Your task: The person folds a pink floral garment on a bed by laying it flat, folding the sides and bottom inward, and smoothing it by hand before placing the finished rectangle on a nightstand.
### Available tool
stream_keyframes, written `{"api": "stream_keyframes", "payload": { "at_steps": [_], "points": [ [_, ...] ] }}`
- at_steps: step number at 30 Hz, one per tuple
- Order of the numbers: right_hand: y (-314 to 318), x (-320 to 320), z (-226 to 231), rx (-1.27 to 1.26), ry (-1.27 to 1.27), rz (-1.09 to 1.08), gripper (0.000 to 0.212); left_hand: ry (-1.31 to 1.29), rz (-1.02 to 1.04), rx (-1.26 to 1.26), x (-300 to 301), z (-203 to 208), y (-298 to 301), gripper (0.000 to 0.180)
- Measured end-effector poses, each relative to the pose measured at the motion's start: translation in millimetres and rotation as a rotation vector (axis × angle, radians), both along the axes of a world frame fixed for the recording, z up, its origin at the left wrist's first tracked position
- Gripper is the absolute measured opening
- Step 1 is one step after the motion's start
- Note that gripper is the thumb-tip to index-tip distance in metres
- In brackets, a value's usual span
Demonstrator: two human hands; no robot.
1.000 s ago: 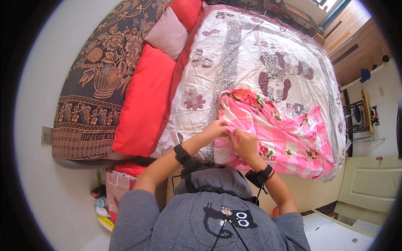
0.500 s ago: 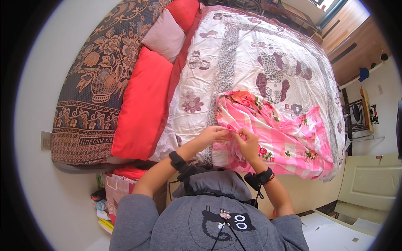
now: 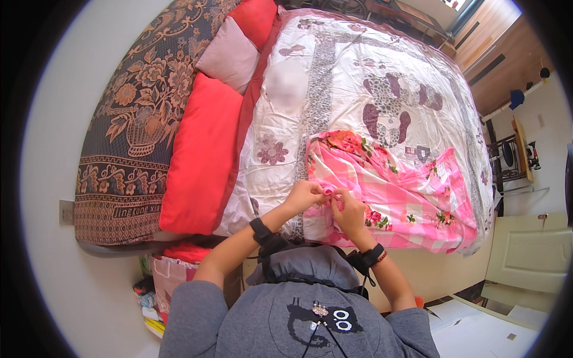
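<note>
The left hand [image 3: 305,196] and right hand [image 3: 350,215] both pinch the pink checked cloth [image 3: 397,191] with flowers. It lies wrinkled on the white bed cover [image 3: 349,71].

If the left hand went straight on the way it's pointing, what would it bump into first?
Probably the pink checked cloth that the left hand pinches, with the right hand close beyond; exact depth is hard to tell.

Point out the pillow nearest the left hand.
The long red pillow, lowest of the three in the picture. The pale pillow and the upper red pillow both lie farther from the left hand.
</note>
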State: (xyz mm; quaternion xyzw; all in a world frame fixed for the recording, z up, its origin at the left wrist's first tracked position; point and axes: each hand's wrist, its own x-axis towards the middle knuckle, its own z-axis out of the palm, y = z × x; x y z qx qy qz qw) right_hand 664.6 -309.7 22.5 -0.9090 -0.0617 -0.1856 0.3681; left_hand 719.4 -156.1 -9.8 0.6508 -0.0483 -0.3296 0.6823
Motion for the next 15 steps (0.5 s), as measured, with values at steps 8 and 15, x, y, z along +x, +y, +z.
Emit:
{"api": "stream_keyframes", "payload": {
  "at_steps": [8,15],
  "points": [
    [-9,1,-15,-0.268,0.041,0.191,0.008,-0.193,-0.011,0.226,3,30,12,0.013],
    [8,-3,-11,-0.229,0.093,0.292,0.011,-0.570,0.057,0.482,-8,35,11,0.016]
  ]
}}
